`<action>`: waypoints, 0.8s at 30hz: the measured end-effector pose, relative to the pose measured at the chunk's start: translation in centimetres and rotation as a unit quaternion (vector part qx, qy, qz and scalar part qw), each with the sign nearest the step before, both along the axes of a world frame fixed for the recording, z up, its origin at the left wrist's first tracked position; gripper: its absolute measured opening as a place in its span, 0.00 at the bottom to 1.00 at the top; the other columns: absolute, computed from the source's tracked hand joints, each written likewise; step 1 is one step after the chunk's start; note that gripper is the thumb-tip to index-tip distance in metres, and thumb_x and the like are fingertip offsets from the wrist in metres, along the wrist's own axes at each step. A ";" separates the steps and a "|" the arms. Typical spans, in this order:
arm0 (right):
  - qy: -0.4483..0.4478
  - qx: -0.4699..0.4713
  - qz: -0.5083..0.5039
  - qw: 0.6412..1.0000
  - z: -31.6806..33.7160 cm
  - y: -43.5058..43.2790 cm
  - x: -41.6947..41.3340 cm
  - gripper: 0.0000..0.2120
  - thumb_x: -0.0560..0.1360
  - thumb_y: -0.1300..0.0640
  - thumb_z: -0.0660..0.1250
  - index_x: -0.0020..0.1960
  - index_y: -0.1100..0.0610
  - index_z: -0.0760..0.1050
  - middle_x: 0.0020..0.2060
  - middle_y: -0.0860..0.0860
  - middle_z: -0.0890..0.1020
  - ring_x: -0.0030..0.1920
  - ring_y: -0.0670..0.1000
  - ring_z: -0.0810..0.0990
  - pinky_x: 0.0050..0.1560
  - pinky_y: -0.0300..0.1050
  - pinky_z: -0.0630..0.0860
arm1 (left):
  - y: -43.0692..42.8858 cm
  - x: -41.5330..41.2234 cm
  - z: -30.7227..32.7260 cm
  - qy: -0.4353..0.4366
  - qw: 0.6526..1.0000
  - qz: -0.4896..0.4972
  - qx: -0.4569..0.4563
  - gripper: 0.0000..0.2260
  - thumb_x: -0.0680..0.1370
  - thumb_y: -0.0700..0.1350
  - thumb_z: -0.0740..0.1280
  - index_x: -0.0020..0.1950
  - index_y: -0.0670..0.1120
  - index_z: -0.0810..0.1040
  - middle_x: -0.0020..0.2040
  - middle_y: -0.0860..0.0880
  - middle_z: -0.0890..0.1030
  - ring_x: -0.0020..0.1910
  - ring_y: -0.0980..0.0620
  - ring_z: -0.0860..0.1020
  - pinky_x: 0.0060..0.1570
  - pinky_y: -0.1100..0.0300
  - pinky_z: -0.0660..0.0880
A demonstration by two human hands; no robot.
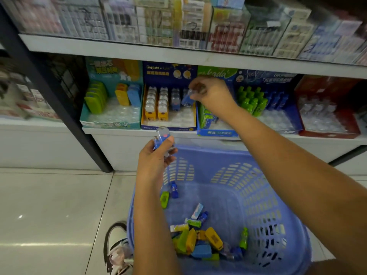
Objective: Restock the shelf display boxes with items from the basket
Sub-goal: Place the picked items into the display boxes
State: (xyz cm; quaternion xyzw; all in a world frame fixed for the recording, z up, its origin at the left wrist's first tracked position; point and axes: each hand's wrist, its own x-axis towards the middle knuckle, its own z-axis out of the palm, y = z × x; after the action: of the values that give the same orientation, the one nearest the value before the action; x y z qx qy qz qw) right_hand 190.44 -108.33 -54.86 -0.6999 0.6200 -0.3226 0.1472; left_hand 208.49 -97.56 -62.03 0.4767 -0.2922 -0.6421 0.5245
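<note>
Nearest us, the basket (278,195) sits on the floor. A loose heap of small pieces (200,241) lies in its near end: yellow, green and blue cases and a few wrapped erasers.

Over the basket's far rim, our left hand (156,157) pinches a blue dome-topped piece (161,138) between thumb and curled fingers, held upright and waiting its turn.

Beyond the basket, on the lower shelf, stands the dark-blue display box (156,76). It holds two rows of yellow pieces at its left and a short blue row beside them, with bare clear tray cells toward its front. Our right hand (213,94) reaches over that box, its fingertips pinching a second blue piece (186,101) just above the tray's right side.

We judge the step to be seating this piece in the blue row. The next move calls for lowering it straight into an open cell, letting go, then passing the left hand's piece across.

Farther left beyond the basket, a teal box (111,124) holds green, yellow and blue cases with many empty cells.
</note>
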 end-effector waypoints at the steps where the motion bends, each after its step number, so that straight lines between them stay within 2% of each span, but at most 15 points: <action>1: 0.040 0.012 0.001 0.999 -0.3 -1.1 0.3 0.10 0.72 0.62 0.71 0.53 0.58 0.78 0.46 0.53 0.81 0.41 0.44 0.77 0.43 0.28 0.71 | -0.1 0.1 0.0 -0.003 1.000 0.001 -0.002 0.06 0.75 0.45 0.69 0.49 0.44 0.79 0.35 0.52 0.82 0.34 0.58 0.81 0.30 0.68 0.74; 4: 0.137 0.059 0.005 0.989 -1.3 -3.0 0.4 0.11 0.72 0.61 0.71 0.54 0.58 0.77 0.50 0.54 0.81 0.48 0.49 0.77 0.48 0.38 0.71 | -0.5 0.2 -0.1 -0.003 1.000 -0.002 -0.001 0.07 0.75 0.44 0.69 0.51 0.44 0.79 0.38 0.50 0.81 0.35 0.58 0.81 0.31 0.68 0.74; 8: 0.166 0.079 0.016 0.983 -1.5 -4.1 0.1 0.11 0.71 0.61 0.73 0.52 0.59 0.78 0.51 0.56 0.81 0.51 0.53 0.78 0.48 0.41 0.72 | -1.0 0.1 -0.6 -0.007 1.000 -0.002 0.004 0.07 0.75 0.45 0.70 0.51 0.44 0.79 0.40 0.49 0.81 0.36 0.58 0.81 0.33 0.68 0.75; 12: 0.191 0.055 0.012 0.980 -1.8 -4.1 0.3 0.12 0.69 0.61 0.74 0.51 0.62 0.79 0.54 0.59 0.78 0.53 0.57 0.77 0.52 0.44 0.72 | -1.4 0.0 -0.8 -0.016 1.000 0.005 -0.007 0.08 0.75 0.44 0.70 0.52 0.44 0.80 0.41 0.48 0.82 0.37 0.58 0.81 0.33 0.69 0.75; 18: 0.240 0.094 0.009 0.966 -0.1 -3.2 1.1 0.14 0.73 0.56 0.71 0.58 0.57 0.78 0.58 0.56 0.74 0.59 0.56 0.73 0.56 0.44 0.70 | -1.3 -0.6 -0.3 -0.115 0.991 0.017 -0.066 0.11 0.73 0.44 0.73 0.53 0.43 0.79 0.41 0.46 0.82 0.38 0.55 0.82 0.32 0.68 0.75; 19: 0.206 0.099 0.005 0.974 0.1 -2.3 1.5 0.14 0.73 0.53 0.70 0.57 0.56 0.78 0.54 0.54 0.76 0.56 0.54 0.76 0.53 0.44 0.72 | -1.2 -0.7 -0.3 -0.136 0.987 0.022 -0.081 0.11 0.72 0.43 0.73 0.53 0.42 0.79 0.41 0.45 0.82 0.38 0.54 0.81 0.31 0.67 0.76; 20: 0.135 0.110 0.005 0.985 0.2 -1.1 1.9 0.13 0.73 0.49 0.70 0.53 0.55 0.78 0.46 0.51 0.78 0.48 0.50 0.79 0.47 0.43 0.74 | -1.2 -0.8 -0.2 -0.155 0.983 0.030 -0.094 0.10 0.72 0.42 0.73 0.51 0.42 0.78 0.40 0.46 0.81 0.37 0.56 0.80 0.31 0.65 0.77; 22: -0.020 0.155 0.013 0.988 0.6 1.9 2.8 0.18 0.69 0.37 0.68 0.44 0.53 0.76 0.33 0.48 0.80 0.31 0.45 0.80 0.34 0.39 0.75 | -1.0 -1.1 -0.1 -0.197 0.972 0.052 -0.118 0.10 0.71 0.42 0.74 0.48 0.44 0.78 0.37 0.51 0.78 0.32 0.60 0.76 0.33 0.64 0.77; 24: -0.069 0.215 0.034 0.973 0.8 4.6 3.4 0.26 0.63 0.29 0.66 0.42 0.52 0.76 0.30 0.48 0.81 0.26 0.44 0.80 0.26 0.34 0.73 | -0.8 -1.5 0.1 -0.237 0.959 0.067 -0.141 0.11 0.70 0.44 0.75 0.49 0.46 0.78 0.37 0.54 0.78 0.31 0.61 0.74 0.33 0.71 0.72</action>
State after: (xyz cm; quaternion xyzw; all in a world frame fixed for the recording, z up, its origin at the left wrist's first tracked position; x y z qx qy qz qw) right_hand 193.88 -103.71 -54.06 -0.6485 0.6392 -0.2236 0.3478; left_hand 207.00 -98.39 -61.91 0.5549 -0.4629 -0.4264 0.5441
